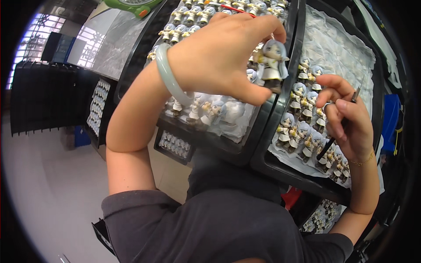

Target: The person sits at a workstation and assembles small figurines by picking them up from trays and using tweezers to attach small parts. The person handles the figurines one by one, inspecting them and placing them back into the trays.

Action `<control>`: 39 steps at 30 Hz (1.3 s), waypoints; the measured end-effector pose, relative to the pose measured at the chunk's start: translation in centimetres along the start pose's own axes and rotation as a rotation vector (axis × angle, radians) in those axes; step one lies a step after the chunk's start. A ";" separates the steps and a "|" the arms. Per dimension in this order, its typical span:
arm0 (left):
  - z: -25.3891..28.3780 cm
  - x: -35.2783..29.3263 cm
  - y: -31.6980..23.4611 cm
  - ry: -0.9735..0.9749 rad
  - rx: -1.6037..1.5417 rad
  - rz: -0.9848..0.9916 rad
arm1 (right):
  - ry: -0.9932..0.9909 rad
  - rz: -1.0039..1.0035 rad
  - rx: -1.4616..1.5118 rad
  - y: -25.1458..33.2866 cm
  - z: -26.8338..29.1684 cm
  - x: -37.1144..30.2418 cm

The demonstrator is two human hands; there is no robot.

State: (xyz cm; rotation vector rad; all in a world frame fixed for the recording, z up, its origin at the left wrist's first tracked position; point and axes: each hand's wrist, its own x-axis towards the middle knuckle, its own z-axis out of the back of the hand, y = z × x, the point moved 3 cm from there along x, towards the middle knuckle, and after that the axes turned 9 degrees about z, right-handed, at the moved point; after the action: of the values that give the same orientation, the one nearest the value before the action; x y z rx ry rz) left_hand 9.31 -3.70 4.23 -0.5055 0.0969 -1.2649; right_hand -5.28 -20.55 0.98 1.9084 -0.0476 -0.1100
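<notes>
My left hand (215, 55), with a pale bangle at the wrist, pinches a small figurine (272, 61) between thumb and fingers. The figurine has long grey-blue hair, a white outfit and dark boots, and stands upright over the rim between two trays. My right hand (353, 120) is closed around a slim black pen-like tool (326, 148), which slants past the palm; its kind is not clear. Below that hand, rows of similar figurines (302, 131) stand on crumpled white paper in the right tray (280, 164).
Under my left arm, the left tray (232, 151) carries many more figurines on the same paper. A red thin stick (237, 9) lies across its far part. A green round object (133, 5) sits at the far left, and a blue bin (391, 122) stands at the right.
</notes>
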 end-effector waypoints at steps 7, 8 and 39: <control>-2.8 -5.0 0.6 0.360 0.115 0.022 | 0.043 0.058 -0.009 0.4 0.4 0.2; -3.5 -5.4 0.7 0.358 0.105 0.015 | 0.041 0.057 -0.022 0.3 0.5 0.2; -10.9 -19.6 0.4 -0.580 -1.513 0.701 | 0.026 0.561 -1.983 -0.5 -3.7 17.8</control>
State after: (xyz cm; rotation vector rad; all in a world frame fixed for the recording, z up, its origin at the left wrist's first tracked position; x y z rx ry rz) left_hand -0.20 11.21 -9.63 -1.9025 0.6931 -0.1060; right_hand 12.82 -18.48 0.76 -0.1227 -0.3140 0.2062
